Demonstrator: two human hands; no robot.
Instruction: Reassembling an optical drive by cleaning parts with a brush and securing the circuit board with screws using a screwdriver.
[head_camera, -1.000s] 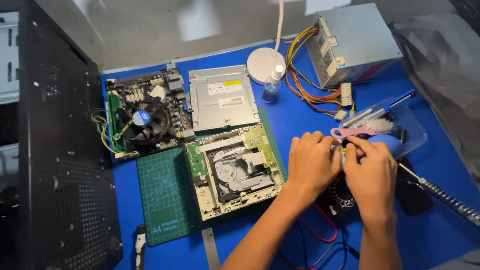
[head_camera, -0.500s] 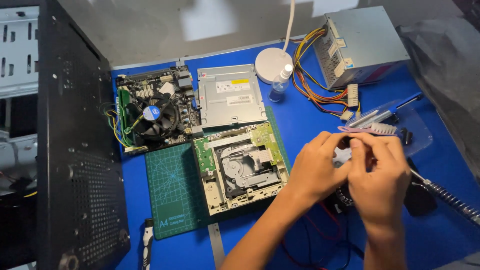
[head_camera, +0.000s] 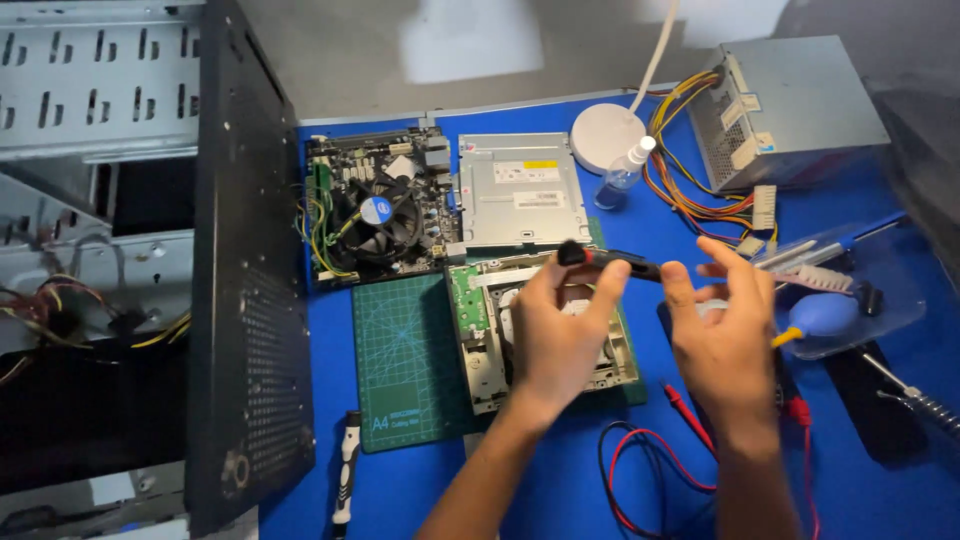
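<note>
While both forearms rise from the bottom edge of the frame, the left hand (head_camera: 560, 335) at centre is curled around a slim black tool (head_camera: 608, 260), its thumb and fingers pinching the tool's dark shaft so that it lies nearly level just above the hand. Just to the right, the right hand (head_camera: 722, 335) has its fingers loosely spread, fingertips near the tool's right end; whether they actually touch it cannot be told. Below the hands, red test leads (head_camera: 650, 470) loop over the blue mat (head_camera: 560, 490) at the lower centre. Under the left hand lies an opened optical drive (head_camera: 480, 330), partly resting on a green cutting mat (head_camera: 405, 355). Lower left of that mat lies a black-handled screwdriver (head_camera: 346, 470). At the right edge, a clear tray (head_camera: 880, 300) holds a blue air blower (head_camera: 825, 315) and a brush (head_camera: 815, 278). Farther up, at the centre, sit a motherboard (head_camera: 375, 205) with its round fan and, just beside it, a metal drive cover (head_camera: 515, 190). A small spray bottle (head_camera: 625, 172) and a white round lamp base (head_camera: 605, 135) stand beyond, with a grey power supply (head_camera: 790, 105) and its coloured wires at the upper right. A black computer case (head_camera: 240, 260) fills the left side.
</note>
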